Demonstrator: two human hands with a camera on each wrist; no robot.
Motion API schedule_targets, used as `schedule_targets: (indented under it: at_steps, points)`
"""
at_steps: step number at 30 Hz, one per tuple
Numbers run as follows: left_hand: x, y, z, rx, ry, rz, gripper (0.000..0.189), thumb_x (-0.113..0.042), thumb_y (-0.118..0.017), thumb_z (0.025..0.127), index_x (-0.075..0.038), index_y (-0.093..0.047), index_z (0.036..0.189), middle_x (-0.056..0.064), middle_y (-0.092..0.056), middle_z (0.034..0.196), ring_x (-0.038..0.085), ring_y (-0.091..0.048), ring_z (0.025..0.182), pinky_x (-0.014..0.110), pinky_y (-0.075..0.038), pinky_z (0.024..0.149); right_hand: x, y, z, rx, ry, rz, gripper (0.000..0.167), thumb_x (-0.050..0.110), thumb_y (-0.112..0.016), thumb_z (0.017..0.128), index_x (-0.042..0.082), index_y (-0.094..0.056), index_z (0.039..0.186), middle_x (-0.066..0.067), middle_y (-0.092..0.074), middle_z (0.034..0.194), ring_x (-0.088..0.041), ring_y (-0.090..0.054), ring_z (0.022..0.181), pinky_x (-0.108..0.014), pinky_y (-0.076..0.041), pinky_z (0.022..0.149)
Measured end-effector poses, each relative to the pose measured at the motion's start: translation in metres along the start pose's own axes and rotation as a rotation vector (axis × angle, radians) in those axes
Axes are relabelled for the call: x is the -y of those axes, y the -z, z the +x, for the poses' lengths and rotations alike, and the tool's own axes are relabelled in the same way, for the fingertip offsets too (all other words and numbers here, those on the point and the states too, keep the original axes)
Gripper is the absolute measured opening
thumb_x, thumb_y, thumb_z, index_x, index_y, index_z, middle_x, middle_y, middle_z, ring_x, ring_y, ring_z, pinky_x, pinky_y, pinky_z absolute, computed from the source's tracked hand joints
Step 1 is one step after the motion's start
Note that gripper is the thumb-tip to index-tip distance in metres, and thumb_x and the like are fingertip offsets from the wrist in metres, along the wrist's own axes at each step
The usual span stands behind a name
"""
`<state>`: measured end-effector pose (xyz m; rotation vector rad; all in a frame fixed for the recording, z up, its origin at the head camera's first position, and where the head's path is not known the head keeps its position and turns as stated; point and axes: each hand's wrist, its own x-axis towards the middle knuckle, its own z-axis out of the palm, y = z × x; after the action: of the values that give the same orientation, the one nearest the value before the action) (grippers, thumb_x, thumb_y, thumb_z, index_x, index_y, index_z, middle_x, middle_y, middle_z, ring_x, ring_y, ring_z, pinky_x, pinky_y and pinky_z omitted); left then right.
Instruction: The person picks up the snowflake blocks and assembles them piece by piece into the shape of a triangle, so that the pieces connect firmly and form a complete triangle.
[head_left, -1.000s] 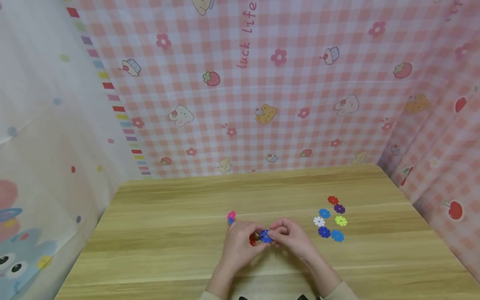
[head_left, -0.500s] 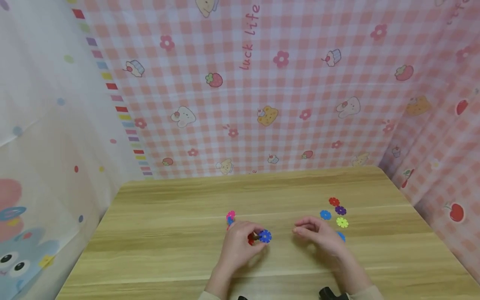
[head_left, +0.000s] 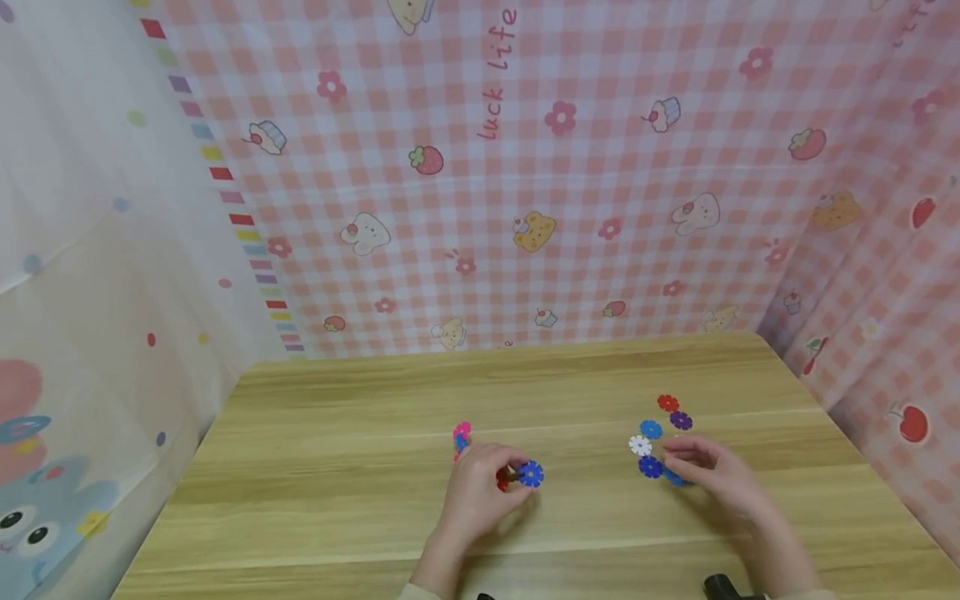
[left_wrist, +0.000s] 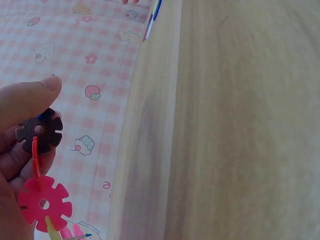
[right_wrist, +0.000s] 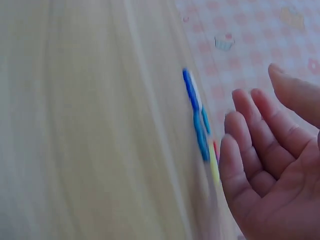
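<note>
1. Steadily support the linked chain in your left hand: its fingers curl round it near the brown disc, with the blue disc exposed.
2. Your right hand hovers by the loose discs on the counter, fingers loosely bent, gripping nothing.
3. Probably pinch one disc by its rim, leaving notches free, without brushing the nearby white disc.

The left hand is hiding part of a disc chain, whose lower end the left wrist view is cutting off, while the right hand is partly covering a light-blue disc and loose discs are appearing blurred in its wrist view.
</note>
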<state>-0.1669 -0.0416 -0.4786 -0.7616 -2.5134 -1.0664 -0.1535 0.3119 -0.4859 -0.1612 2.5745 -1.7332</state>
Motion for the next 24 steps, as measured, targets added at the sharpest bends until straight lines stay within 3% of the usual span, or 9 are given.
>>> schedule_targets:
  at_steps: [3, 8, 13, 24]
  points:
    - [0.0, 0.0, 0.0, 0.0, -0.002, -0.007, 0.028, -0.019, -0.089, 0.072, -0.016, -0.075, 0.095, -0.013, -0.067, 0.083, 0.002, -0.054, 0.077, 0.028, -0.045, 0.077, -0.007, 0.009, -0.003, -0.026, 0.017, -0.068, 0.034, 0.007, -0.069, 0.091, -0.012, -0.06, 0.117, -0.02, -0.067, 0.108, -0.003, -0.061, 0.089, -0.019, -0.049, 0.079]
    - [0.0, -0.001, 0.0, -0.001, -0.008, -0.009, 0.028, -0.019, -0.089, 0.071, -0.016, -0.075, 0.095, -0.013, -0.067, 0.083, 0.002, -0.055, 0.077, 0.028, -0.045, 0.078, -0.014, 0.018, -0.006, -0.003, 0.019, -0.153, 0.034, 0.009, -0.072, 0.089, -0.009, -0.062, 0.117, -0.019, -0.067, 0.109, -0.003, -0.06, 0.088, -0.02, -0.05, 0.079]
    - [0.0, -0.001, 0.0, -0.008, -0.01, -0.01, 0.028, -0.019, -0.089, 0.071, -0.016, -0.075, 0.095, -0.012, -0.068, 0.083, 0.002, -0.056, 0.077, 0.029, -0.046, 0.079, -0.02, 0.021, -0.006, 0.043, 0.053, -0.202, 0.039, 0.01, -0.074, 0.088, -0.006, -0.063, 0.122, -0.019, -0.065, 0.117, -0.007, -0.059, 0.094, -0.021, -0.05, 0.08]
    - [0.0, -0.001, 0.001, -0.004, -0.007, 0.002, 0.029, -0.021, -0.089, 0.071, -0.016, -0.075, 0.096, -0.012, -0.068, 0.084, 0.003, -0.056, 0.079, 0.031, -0.045, 0.08, -0.03, 0.022, -0.004, 0.035, 0.122, -0.266, 0.041, 0.01, -0.079, 0.083, -0.003, -0.066, 0.12, -0.014, -0.06, 0.118, -0.007, -0.051, 0.094, -0.023, -0.046, 0.077]
